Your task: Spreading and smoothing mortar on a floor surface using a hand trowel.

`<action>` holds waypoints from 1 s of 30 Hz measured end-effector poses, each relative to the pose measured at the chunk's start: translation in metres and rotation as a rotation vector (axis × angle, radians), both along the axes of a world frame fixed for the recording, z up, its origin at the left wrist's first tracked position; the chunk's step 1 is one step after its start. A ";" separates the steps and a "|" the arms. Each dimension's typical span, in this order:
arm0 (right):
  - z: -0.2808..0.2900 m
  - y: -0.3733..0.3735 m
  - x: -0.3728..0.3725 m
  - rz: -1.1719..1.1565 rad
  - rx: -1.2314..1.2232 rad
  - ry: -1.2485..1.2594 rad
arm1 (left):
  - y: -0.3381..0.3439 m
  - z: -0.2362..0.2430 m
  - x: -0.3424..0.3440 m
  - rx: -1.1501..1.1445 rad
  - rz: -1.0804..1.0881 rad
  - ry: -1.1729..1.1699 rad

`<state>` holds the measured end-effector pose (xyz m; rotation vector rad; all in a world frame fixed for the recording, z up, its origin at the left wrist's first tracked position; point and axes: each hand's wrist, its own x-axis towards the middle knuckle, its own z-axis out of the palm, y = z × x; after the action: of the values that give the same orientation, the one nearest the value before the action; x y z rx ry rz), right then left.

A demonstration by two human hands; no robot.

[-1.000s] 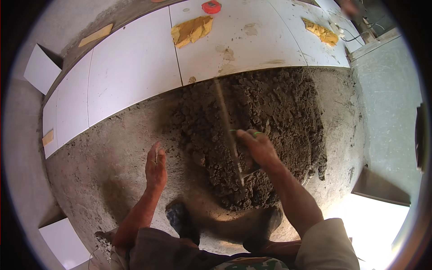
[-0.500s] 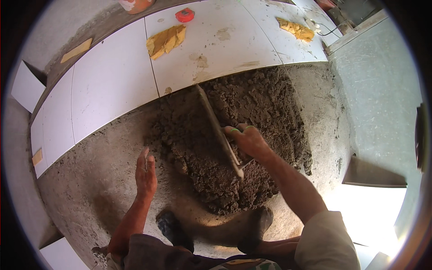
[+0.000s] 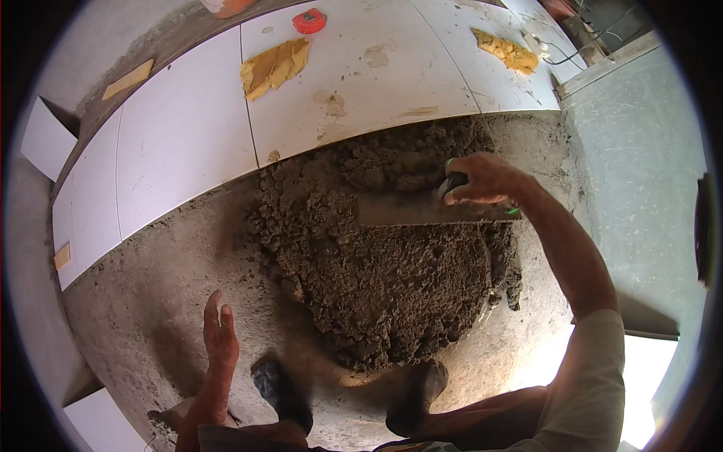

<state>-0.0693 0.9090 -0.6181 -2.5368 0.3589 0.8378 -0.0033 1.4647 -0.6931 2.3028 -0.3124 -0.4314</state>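
A heap of dark, lumpy mortar [image 3: 384, 264] lies on the grey concrete floor in front of me. My right hand [image 3: 482, 178] grips the handle of a flat trowel [image 3: 422, 211], whose blade lies across the upper part of the heap, pointing left. My left hand [image 3: 220, 337] hovers flat over bare floor to the left of the heap, fingers together and holding nothing. My two shoes [image 3: 282, 395] stand at the heap's near edge.
Large white floor tiles [image 3: 188, 128] run along the far side, touching the heap. Yellow rags [image 3: 273, 66] and a red tape measure [image 3: 309, 20] lie on them. A grey wall [image 3: 640, 158] stands to the right. Loose white tiles [image 3: 45, 139] lean at the left.
My right hand has swung the trowel from upright along the heap to lying crosswise near the heap's far edge. My left hand stayed low at the left.
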 end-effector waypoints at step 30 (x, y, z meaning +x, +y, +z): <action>0.021 -0.067 -0.050 -0.318 -0.113 -0.179 | 0.049 0.144 -0.020 0.544 -0.266 -0.274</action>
<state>-0.1193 0.8422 -0.5970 -2.5376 0.7442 0.4797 -0.0231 1.5135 -0.5494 2.8736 -0.7159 -0.3602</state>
